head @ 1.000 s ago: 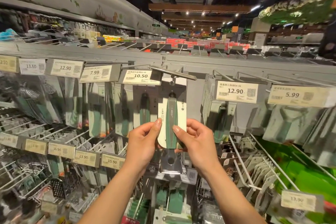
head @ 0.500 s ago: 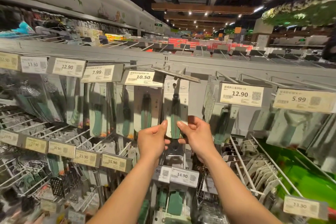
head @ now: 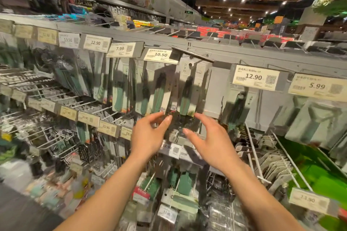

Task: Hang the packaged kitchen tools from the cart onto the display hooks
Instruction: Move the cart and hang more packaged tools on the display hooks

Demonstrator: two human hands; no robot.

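The head camera is my only feed. In it both forearms rise from the bottom edge and reach forward toward the display rack (head: 244, 56). The left hand (head: 148, 137) is lifted with its back toward me. Its wrist is slightly bent and its fingers are extended and spread, tips pointing up and to the right. The right hand (head: 212, 142) roughly mirrors it, back to the lens, with the fingers loosely fanned up and to the left and the thumb stuck out toward the other hand. Neither hand has hold of anything. Both are spread and relaxed, with a gap between them.

The packaged tool (head: 193, 88) hangs upright on its hook (head: 191, 53) in the top row, directly above that gap. It is a pale card with a green handle under clear plastic. Its darker lower end drops down between my two sets of fingers. The left fingertips (head: 168, 118) sit just beside the package's lower left corner, and the right index tip sits beside its lower right. Motion blur keeps me from telling whether either one actually touches the wrap.

Along the row, the package hangs between the 10.50 tag (head: 159, 54) and the 12.90 tag (head: 254, 77), just to the right of neighbouring packages (head: 157, 88) with similar green handles. Further right, a 5.99 tag (head: 317, 86) tops a stack of grey-carded items. The left part of the rack is heavily smeared.
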